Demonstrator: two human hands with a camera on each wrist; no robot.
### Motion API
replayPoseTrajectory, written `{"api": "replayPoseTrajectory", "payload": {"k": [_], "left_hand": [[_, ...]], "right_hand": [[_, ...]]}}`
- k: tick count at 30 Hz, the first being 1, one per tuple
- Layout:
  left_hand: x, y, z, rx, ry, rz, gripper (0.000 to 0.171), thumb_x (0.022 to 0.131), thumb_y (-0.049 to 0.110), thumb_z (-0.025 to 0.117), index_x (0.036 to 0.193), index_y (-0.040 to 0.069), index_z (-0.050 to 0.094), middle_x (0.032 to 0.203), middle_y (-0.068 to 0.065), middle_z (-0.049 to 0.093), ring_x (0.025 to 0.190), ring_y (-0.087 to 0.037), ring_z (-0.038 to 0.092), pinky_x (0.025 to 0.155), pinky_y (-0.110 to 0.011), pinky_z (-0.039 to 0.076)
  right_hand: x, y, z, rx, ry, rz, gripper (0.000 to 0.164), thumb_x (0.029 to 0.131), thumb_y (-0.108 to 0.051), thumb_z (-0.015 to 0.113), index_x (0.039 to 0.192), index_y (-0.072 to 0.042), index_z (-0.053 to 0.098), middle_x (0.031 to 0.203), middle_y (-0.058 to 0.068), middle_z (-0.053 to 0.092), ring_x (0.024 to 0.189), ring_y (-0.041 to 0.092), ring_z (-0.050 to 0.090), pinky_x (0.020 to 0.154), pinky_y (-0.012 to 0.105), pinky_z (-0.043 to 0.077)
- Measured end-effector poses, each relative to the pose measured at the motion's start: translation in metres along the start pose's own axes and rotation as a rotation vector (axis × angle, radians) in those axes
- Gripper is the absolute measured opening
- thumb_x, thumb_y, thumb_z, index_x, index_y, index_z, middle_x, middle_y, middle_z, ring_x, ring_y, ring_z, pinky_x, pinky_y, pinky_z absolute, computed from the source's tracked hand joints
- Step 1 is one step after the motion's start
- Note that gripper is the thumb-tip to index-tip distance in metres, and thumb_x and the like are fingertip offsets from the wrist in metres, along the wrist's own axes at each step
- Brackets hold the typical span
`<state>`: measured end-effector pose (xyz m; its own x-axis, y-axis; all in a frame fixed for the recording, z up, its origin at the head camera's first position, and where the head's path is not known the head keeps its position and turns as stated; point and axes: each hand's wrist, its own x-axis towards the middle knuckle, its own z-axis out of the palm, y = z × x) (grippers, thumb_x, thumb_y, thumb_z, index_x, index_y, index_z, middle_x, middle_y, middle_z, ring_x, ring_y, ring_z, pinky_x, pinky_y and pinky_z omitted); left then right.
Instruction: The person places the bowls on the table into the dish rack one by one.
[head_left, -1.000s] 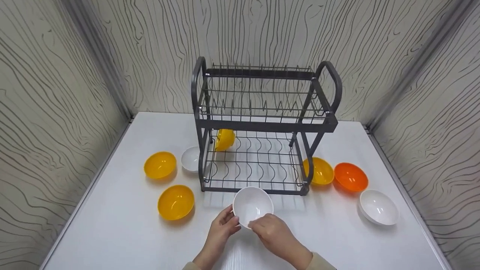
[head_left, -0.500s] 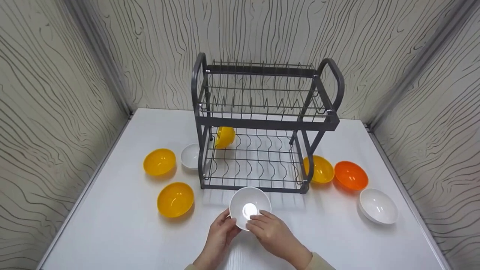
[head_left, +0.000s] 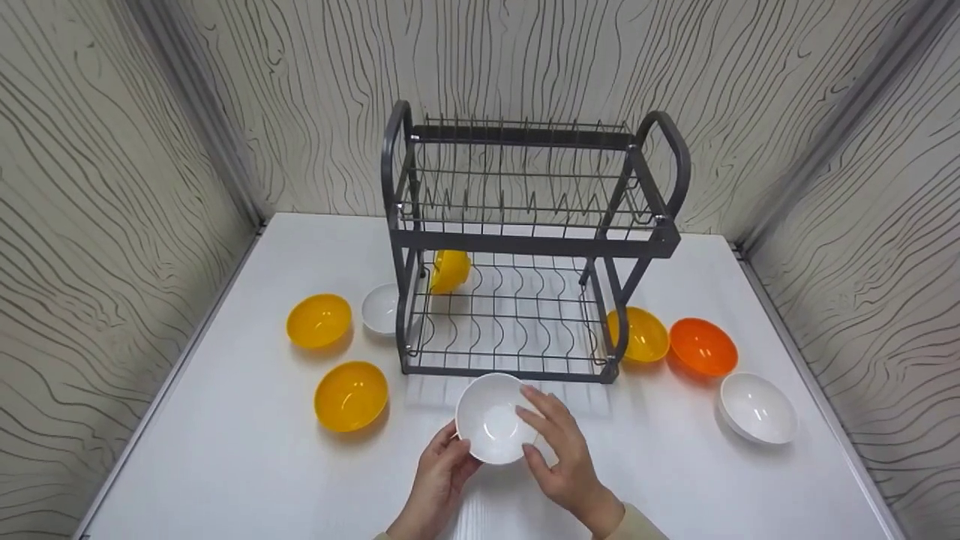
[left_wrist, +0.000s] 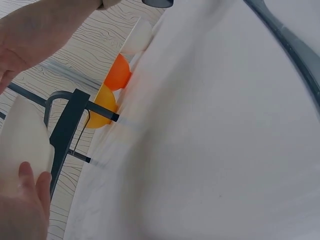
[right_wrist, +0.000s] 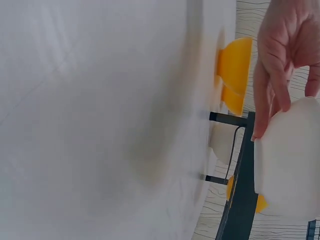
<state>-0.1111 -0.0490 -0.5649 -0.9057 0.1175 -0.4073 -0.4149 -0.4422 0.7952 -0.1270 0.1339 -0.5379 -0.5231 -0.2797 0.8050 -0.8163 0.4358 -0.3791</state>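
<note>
In the head view, a white bowl [head_left: 487,416] is held up in front of the rack, its inside turned toward me. My left hand [head_left: 441,480] grips its left rim, thumb at the edge and fingers behind. The right hand [head_left: 564,459] is at the bowl's right side with fingers spread; whether the fingertips touch it I cannot tell. In the left wrist view, left fingers [left_wrist: 30,182] lie against the bowl's outside. The right wrist view shows the left hand [right_wrist: 284,57] on the bowl [right_wrist: 290,160]. A yellow bowl [head_left: 451,271] stands on edge in the rack's lower tier.
Behind the hands stands a dark two-tier dish rack [head_left: 525,243]. Left of it lie two yellow bowls [head_left: 351,396] and a white bowl [head_left: 380,309]. To the right are a yellow bowl [head_left: 643,335], an orange bowl [head_left: 703,347] and another white bowl [head_left: 757,409]. Patterned walls enclose the table.
My right hand has drawn back from inside the bowl to its right side, its fingers spreading. The bowl has shifted slightly left, still held in the left hand.
</note>
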Motion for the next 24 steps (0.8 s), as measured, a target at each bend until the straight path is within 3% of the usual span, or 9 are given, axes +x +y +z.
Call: {"api": "replayPoseTrajectory", "payload": {"k": [3,7,10,13,17,24], "left_hand": [[-0.0022,-0.0002,0.0008,-0.024,-0.005,-0.013,0.066,0.087,0.014,0.056,0.143,-0.001,0.024,0.140,-0.020,0.042,0.106,-0.016,0.063,0.093,-0.030,0.049],[-0.0047,-0.0015,0.0016,-0.042,-0.031,-0.023,0.066,0.087,0.013,0.055,0.143,0.000,0.024,0.143,-0.020,0.039,0.111,-0.019,0.061,0.094,-0.030,0.049],[-0.0061,-0.0024,0.0020,-0.051,-0.040,-0.037,0.067,0.087,0.014,0.057,0.144,0.000,0.023,0.144,-0.020,0.038,0.112,-0.020,0.060,0.094,-0.030,0.049],[-0.0067,-0.0029,0.0021,-0.057,-0.048,-0.044,0.069,0.087,0.015,0.058,0.144,-0.001,0.022,0.144,-0.020,0.039,0.110,-0.019,0.061,0.094,-0.029,0.049],[-0.0073,-0.0032,0.0020,-0.062,-0.058,-0.054,0.069,0.087,0.015,0.057,0.144,-0.001,0.021,0.142,-0.019,0.041,0.109,-0.018,0.062,0.094,-0.030,0.049],[-0.0079,-0.0028,0.0011,-0.087,-0.067,-0.071,0.068,0.088,0.015,0.057,0.144,0.000,0.021,0.141,-0.018,0.042,0.110,-0.018,0.061,0.095,-0.029,0.048]], "right_hand": [[0.0000,-0.0021,-0.0007,0.104,-0.011,0.266,0.056,0.077,-0.001,0.058,0.132,-0.004,0.047,0.142,0.015,0.042,0.136,0.010,0.033,0.113,0.019,0.023],[-0.0011,-0.0049,0.0001,0.251,-0.063,0.601,0.062,0.086,-0.007,0.054,0.143,-0.013,0.031,0.150,0.010,0.030,0.135,-0.006,0.024,0.115,0.040,0.020],[-0.0016,-0.0059,0.0015,0.344,-0.093,0.743,0.060,0.090,-0.013,0.051,0.145,-0.016,0.027,0.152,0.007,0.028,0.132,-0.012,0.025,0.112,0.055,0.018],[-0.0018,-0.0061,0.0023,0.411,-0.120,0.792,0.056,0.091,-0.013,0.049,0.144,-0.016,0.030,0.152,0.006,0.028,0.132,-0.013,0.024,0.115,0.035,0.018],[-0.0017,-0.0046,0.0027,0.492,-0.130,0.774,0.054,0.092,-0.009,0.046,0.144,-0.009,0.030,0.152,0.011,0.027,0.133,-0.011,0.025,0.107,0.011,0.020],[0.0000,-0.0026,0.0012,0.579,-0.147,0.807,0.054,0.095,-0.011,0.043,0.145,-0.005,0.024,0.152,0.015,0.024,0.128,-0.012,0.032,0.103,0.010,0.030]]}}
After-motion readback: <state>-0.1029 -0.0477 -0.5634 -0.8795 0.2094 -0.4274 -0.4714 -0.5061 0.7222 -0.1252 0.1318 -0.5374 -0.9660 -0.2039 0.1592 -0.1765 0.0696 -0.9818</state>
